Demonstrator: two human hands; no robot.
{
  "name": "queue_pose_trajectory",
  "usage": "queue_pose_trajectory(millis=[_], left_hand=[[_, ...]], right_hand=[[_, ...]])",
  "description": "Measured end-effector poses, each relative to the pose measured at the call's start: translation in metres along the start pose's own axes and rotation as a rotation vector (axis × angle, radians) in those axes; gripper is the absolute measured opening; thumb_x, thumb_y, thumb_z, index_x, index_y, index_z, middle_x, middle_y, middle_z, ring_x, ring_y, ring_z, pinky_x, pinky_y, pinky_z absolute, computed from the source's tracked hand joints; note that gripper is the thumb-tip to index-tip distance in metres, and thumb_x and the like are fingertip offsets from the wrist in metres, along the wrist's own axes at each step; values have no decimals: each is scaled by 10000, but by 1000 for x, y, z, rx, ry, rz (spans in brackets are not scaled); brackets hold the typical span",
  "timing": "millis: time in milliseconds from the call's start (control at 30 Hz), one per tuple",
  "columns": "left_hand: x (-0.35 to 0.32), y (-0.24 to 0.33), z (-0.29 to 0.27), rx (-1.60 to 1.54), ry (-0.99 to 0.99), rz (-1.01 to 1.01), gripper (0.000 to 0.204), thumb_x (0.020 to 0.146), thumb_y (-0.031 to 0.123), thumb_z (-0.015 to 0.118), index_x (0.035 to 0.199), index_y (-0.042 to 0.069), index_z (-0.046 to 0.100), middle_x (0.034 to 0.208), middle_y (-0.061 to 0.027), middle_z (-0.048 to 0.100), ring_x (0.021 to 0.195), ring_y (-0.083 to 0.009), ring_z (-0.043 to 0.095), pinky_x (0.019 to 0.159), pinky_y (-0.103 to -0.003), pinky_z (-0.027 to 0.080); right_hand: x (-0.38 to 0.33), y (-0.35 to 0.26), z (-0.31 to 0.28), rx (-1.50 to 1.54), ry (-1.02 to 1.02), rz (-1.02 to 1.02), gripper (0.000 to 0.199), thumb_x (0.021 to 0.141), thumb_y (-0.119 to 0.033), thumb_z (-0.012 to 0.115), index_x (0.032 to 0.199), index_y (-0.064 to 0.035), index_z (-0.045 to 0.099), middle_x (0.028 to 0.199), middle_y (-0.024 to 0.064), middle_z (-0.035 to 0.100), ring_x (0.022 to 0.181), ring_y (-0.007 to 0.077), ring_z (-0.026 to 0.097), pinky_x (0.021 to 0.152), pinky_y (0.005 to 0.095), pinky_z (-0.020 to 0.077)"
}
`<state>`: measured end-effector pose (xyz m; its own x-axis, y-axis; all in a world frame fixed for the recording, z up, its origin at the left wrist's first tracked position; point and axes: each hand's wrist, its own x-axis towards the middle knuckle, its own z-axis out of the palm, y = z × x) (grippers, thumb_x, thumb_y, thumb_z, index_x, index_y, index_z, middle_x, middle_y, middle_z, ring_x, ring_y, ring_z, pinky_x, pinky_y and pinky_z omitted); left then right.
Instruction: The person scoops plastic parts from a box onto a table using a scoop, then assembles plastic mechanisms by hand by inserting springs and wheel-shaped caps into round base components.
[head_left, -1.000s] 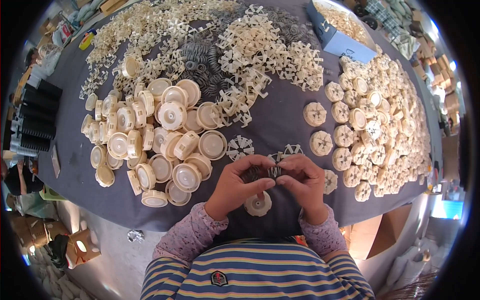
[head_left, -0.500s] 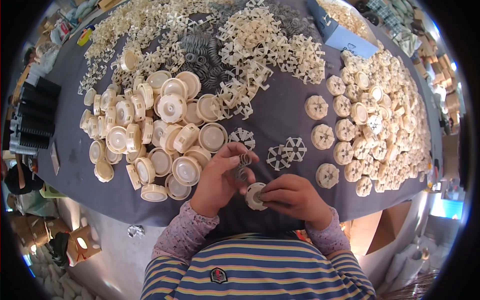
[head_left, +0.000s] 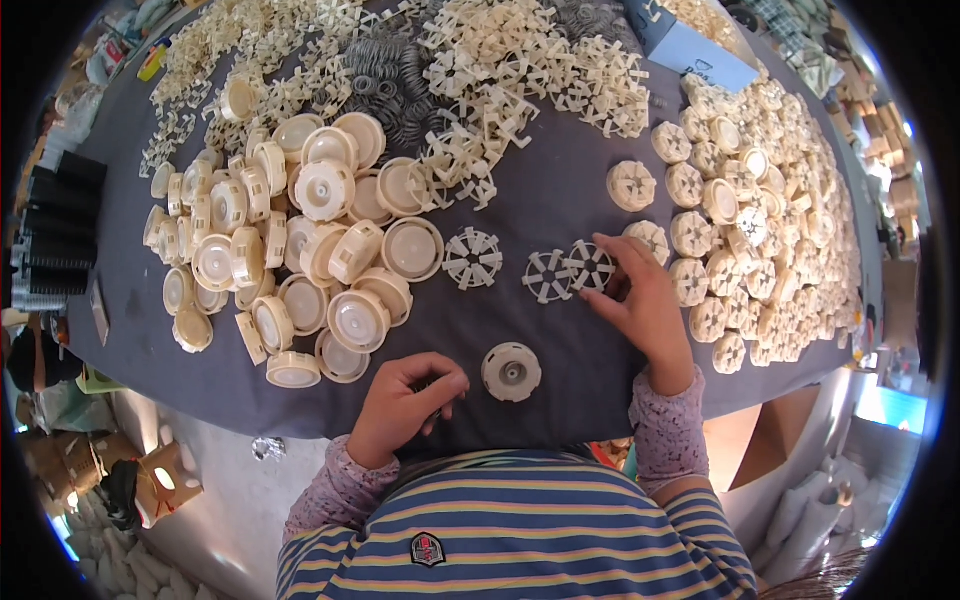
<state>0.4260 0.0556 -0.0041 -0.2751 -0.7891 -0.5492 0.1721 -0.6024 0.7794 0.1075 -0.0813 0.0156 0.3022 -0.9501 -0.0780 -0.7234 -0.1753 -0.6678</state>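
My left hand (head_left: 408, 402) is closed near the table's front edge, with grey coil springs (head_left: 426, 384) partly showing between its curled fingers. To its right, a round cream cap (head_left: 494, 374) lies on the cloth with a small coil spring (head_left: 514, 372) standing at its centre. My right hand (head_left: 645, 305) is farther right. Its thumb and forefinger close on opposite edges of a white spoked plastic ring (head_left: 591, 266), which still lies flat. A second spoked ring (head_left: 549, 277) touches it on the left, and a third spoked ring (head_left: 472, 258) lies apart, farther left.
Cream caps (head_left: 330, 190) are heaped at left. Loose spoked rings (head_left: 490, 60) and grey springs (head_left: 385, 75) pile up at the back. Many caps fitted with spoked rings (head_left: 740, 230) cover the right side, below a blue box (head_left: 700, 55). One fitted cap (head_left: 648, 240) sits behind my right hand.
My right hand has left the cap and moved up and right to the spoked ring. The cap now rests on the cloth. My left hand, with the springs, has drawn down and left.
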Motion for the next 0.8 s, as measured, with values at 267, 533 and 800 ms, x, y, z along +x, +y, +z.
queue_pose_trajectory(millis=[267, 533, 800], left_hand=[[6, -1, 32, 532, 214, 366, 482, 904, 162, 844, 1363, 110, 707, 824, -22, 709, 659, -97, 632, 610, -283, 509], [18, -6, 42, 1025, 215, 646, 472, 825, 259, 894, 1278, 196, 778, 778, -51, 679, 641, -220, 655, 580, -349, 523], [15, -9, 41, 843, 207, 648, 610, 847, 273, 895, 1416, 165, 703, 821, -66, 727, 649, -195, 678, 607, -320, 528]], right_hand=[[-41, -26, -1, 208, -144, -293, 710, 702, -56, 915, 1370, -80, 673, 1346, 84, 625, 1061, 178, 630, 793, 290, 523], [-48, -15, 7, 245, -136, -221, 668, 757, -35, 851, 1394, -47, 648, 1403, 128, 608, 1149, 211, 645, 841, 307, 547], [-46, -26, 2, 292, -337, -246, 662, 793, -51, 866, 1412, -69, 635, 1358, 115, 654, 1079, 262, 713, 863, 346, 600]])
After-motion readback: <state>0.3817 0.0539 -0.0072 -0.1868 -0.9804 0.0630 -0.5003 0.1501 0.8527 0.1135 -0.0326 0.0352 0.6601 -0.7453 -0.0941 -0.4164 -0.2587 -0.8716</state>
